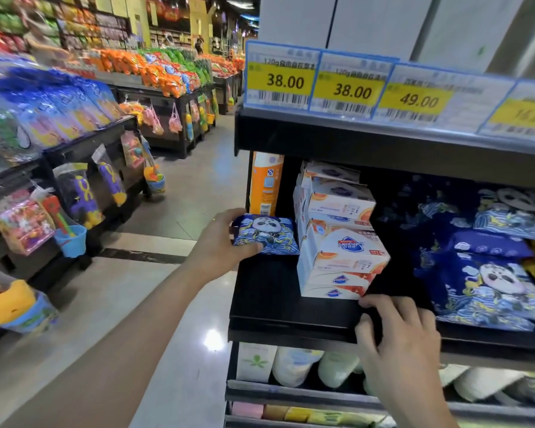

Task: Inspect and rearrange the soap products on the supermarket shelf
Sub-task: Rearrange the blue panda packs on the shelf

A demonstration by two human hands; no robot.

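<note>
My left hand [221,242] grips a blue soap pack with a panda print [267,234] at the left end of the black shelf [269,304]. Beside it stands a stack of white and orange soap boxes [337,242], the front ones tilted. My right hand [399,338] rests on the shelf's front edge with curled fingers, its fingertips touching the lower corner of the box stack. More blue panda packs [488,288] lie piled on the right of the same shelf.
An orange and white canister [266,183] stands behind the held pack. Yellow price tags [349,88] line the shelf above. White bottles [294,366] fill the shelf below. An aisle with toy racks [74,193] runs along the left.
</note>
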